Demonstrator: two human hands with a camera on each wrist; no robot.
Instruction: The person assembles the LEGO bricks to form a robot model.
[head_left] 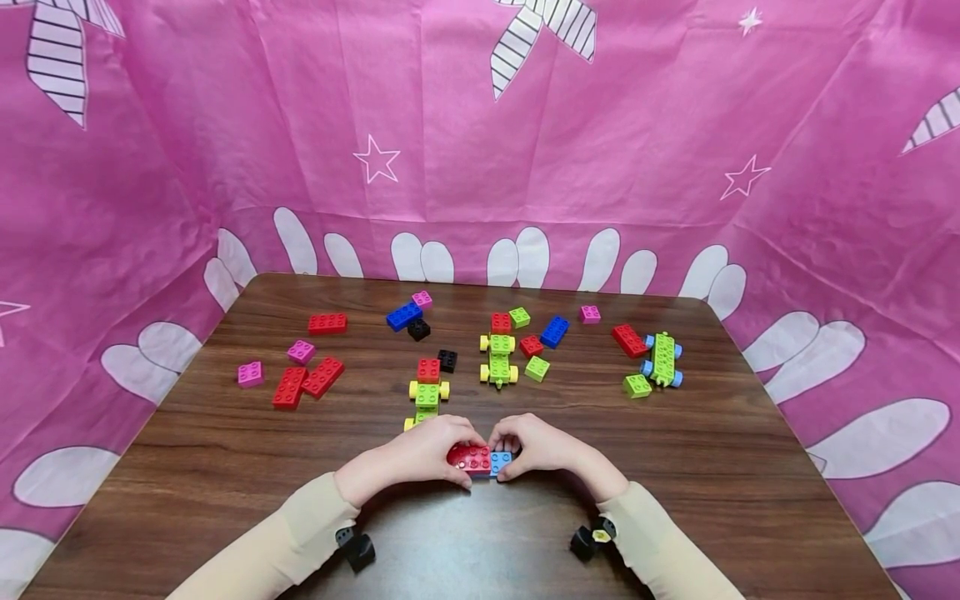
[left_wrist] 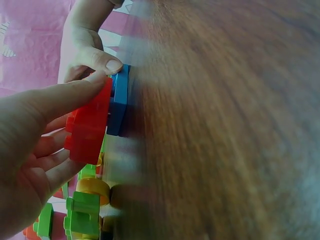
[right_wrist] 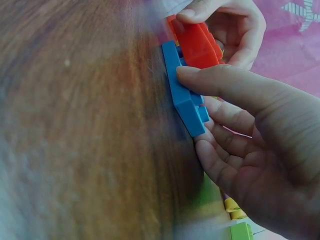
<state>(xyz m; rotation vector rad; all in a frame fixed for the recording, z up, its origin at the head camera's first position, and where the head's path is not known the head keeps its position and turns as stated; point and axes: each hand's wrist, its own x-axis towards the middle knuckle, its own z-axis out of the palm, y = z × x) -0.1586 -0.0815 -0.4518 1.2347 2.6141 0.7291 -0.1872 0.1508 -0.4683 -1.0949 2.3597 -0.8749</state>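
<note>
My left hand [head_left: 431,450] grips a red brick [head_left: 474,458] between thumb and fingers at the near middle of the table. One end of the red brick looks curved in the right wrist view. Under and beside it is a thin blue brick [right_wrist: 181,90], with my right hand [head_left: 542,446] pinching its free end. The red brick overlaps part of the blue one's studs; whether they are pressed fully together I cannot tell. Just beyond my left hand stands a green wheeled base [head_left: 427,396] with yellow wheels and a red brick [head_left: 429,370] at its far end.
Another yellow-wheeled green base [head_left: 498,367] stands farther back. A blue-wheeled green base [head_left: 663,360] is at the right. Loose red bricks [head_left: 289,388] and pink bricks [head_left: 251,374] lie left; blue [head_left: 555,332], black [head_left: 447,360] and green bricks [head_left: 537,368] lie around the middle.
</note>
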